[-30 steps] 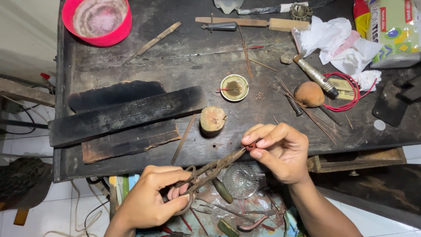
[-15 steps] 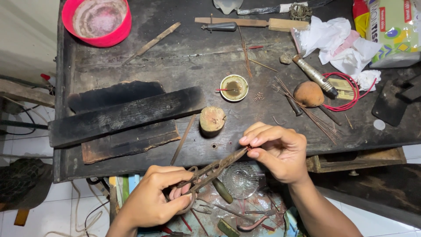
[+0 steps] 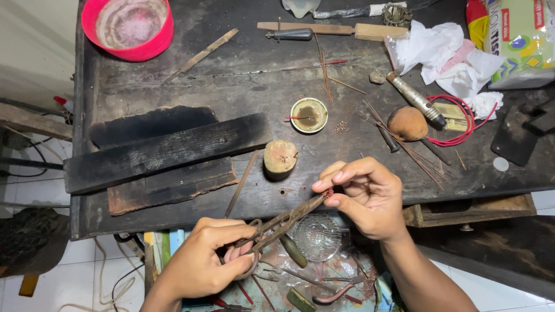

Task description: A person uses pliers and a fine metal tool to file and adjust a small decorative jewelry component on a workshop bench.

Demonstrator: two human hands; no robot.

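Note:
My left hand (image 3: pixel 211 260) grips the handles of a pair of old rusty metal shears (image 3: pixel 283 222), whose blades point up and right. The blade tips meet a tiny reddish piece of wire or metal (image 3: pixel 328 194) pinched between the thumb and fingers of my right hand (image 3: pixel 364 196). Both hands hover just in front of the near edge of a dark, scorched wooden workbench (image 3: pixel 173 75). Under them lies an open drawer with a small glass dish (image 3: pixel 317 236) and several hand tools.
On the bench lie charred wooden blocks (image 3: pixel 167 153), a small round tin (image 3: pixel 309 115) with a red stick, a stubby wooden stump (image 3: pixel 280 157), thin copper rods (image 3: pixel 404 138), a brown round lump (image 3: pixel 407 123), red wire (image 3: pixel 462 118), crumpled tissue (image 3: pixel 439 55) and a pink bowl (image 3: pixel 128 26).
Both hands have stayed almost in place. The shears' tips have kept at the small piece in my right fingers, with only slight shifts of the fingers.

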